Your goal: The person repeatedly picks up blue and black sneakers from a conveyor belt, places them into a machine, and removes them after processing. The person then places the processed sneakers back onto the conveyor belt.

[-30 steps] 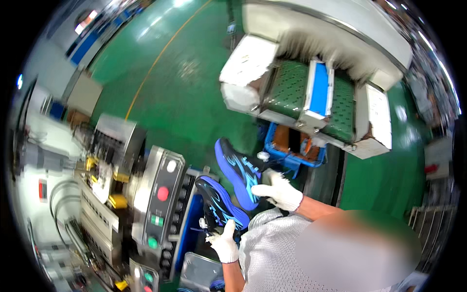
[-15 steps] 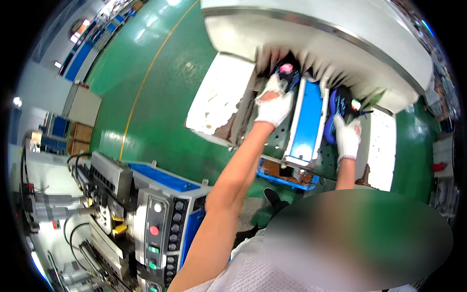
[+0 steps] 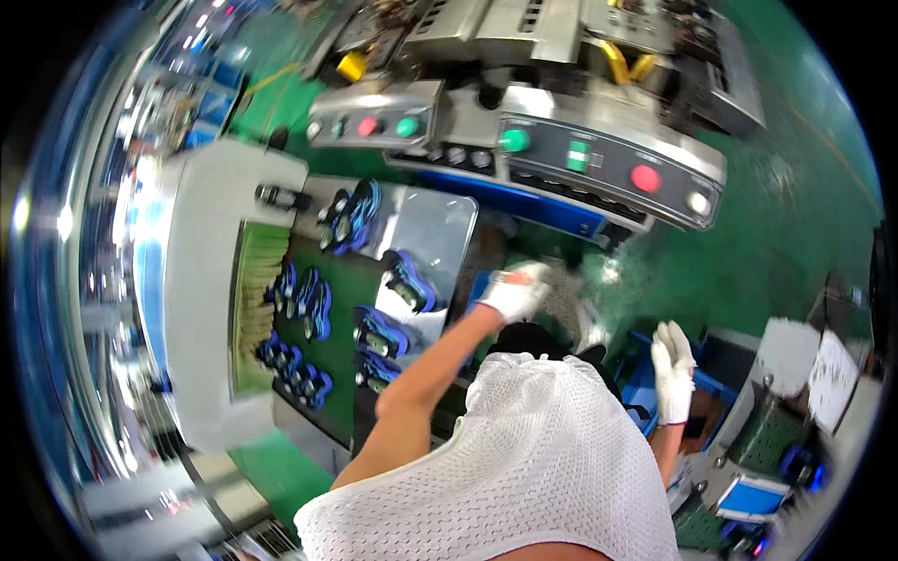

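Note:
My left hand (image 3: 513, 292), in a white glove, reaches forward with curled fingers and nothing visible in it, close to the right edge of a shiny metal plate (image 3: 432, 224). To its left several blue and black shoes (image 3: 316, 309) lie on a dark green conveyor belt (image 3: 339, 280); the nearest shoe (image 3: 410, 282) is a short way from the hand. My right hand (image 3: 673, 366), also gloved, hangs lower at the right with fingers straight and apart. It holds nothing and hovers over a blue bin (image 3: 642, 385).
A grey control panel (image 3: 599, 161) with green and red buttons stands just beyond my left hand, a smaller button box (image 3: 376, 120) to its left. A white housing (image 3: 201, 280) frames the belt. Another machine (image 3: 790, 439) is at lower right on the green floor (image 3: 776, 234).
Half a second ago both hands were raised to a machine shelf, holding shoes. Now the view has swung to the conveyor, both arms are lower and no shoe is in either hand.

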Motion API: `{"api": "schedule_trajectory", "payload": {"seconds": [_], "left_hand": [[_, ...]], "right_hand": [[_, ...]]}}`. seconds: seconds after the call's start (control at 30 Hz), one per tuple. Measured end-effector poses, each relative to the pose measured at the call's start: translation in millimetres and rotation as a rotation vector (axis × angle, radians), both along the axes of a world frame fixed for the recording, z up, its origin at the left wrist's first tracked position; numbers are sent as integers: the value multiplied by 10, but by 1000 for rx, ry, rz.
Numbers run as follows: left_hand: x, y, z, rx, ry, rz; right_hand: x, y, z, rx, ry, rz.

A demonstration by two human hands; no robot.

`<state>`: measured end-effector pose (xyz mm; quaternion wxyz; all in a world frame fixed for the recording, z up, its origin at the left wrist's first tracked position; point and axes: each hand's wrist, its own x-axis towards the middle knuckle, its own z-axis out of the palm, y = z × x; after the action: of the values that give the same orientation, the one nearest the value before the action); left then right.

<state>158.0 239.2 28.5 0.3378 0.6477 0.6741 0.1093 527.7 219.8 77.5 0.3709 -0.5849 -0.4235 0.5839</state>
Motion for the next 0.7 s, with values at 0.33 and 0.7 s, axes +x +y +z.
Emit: {"api": "schedule_trajectory", "payload": {"seconds": [0.33,0.7], "left_hand": [[-3592,-3117,402,272,128,1495],[-3213,-3488,-317,-39,301,1528]], "right_hand": [[-3387,649,2676,707,728,1230],[-5036,345,2913,916,401,1508]]}}
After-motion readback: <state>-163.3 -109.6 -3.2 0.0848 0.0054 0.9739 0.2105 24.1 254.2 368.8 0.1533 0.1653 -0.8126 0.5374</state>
